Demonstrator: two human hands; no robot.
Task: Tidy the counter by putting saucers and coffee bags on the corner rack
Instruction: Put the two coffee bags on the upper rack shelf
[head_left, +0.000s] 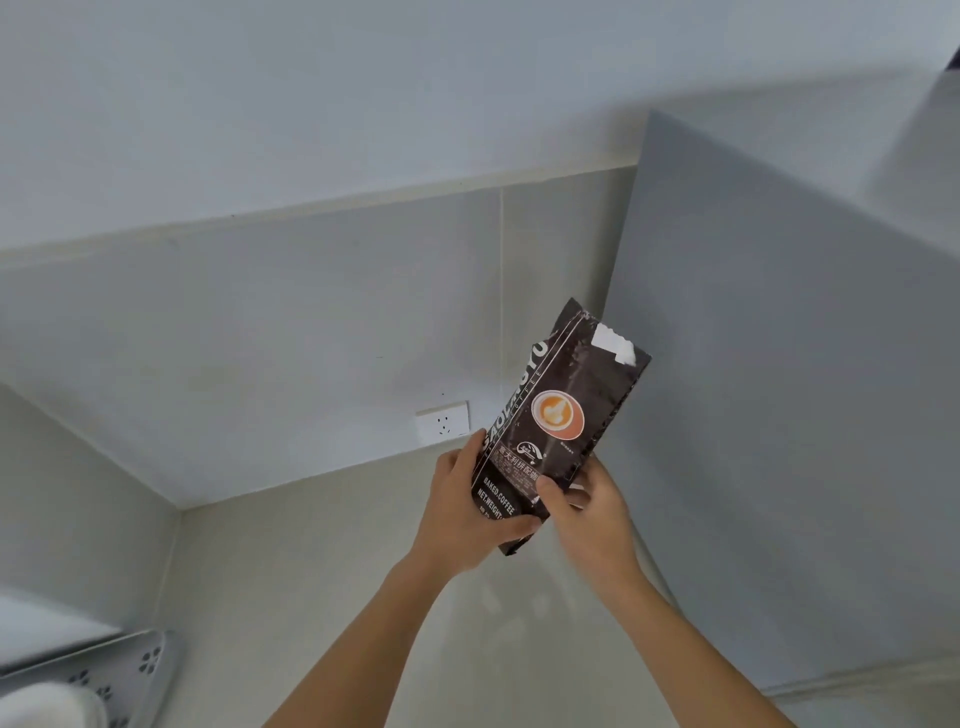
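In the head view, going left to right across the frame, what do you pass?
Perforated rack at the lower left corner → wall socket → left hand → coffee bag, held by both hands → right hand → grey panel on the right.

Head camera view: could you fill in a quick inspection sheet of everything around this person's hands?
Surface: pale counter, bare where visible.
Job's things: dark coffee bag, held up off the counter, tilted, white label at its top; white perforated rack at the lower left corner; no saucers seen.
Clutter: nothing seen.
Hands: left hand and right hand both grip the bag's lower end.
Cables: nothing seen; a wall socket with nothing plugged in.
Surroundings: grey tiled wall, a grey panel on the right.
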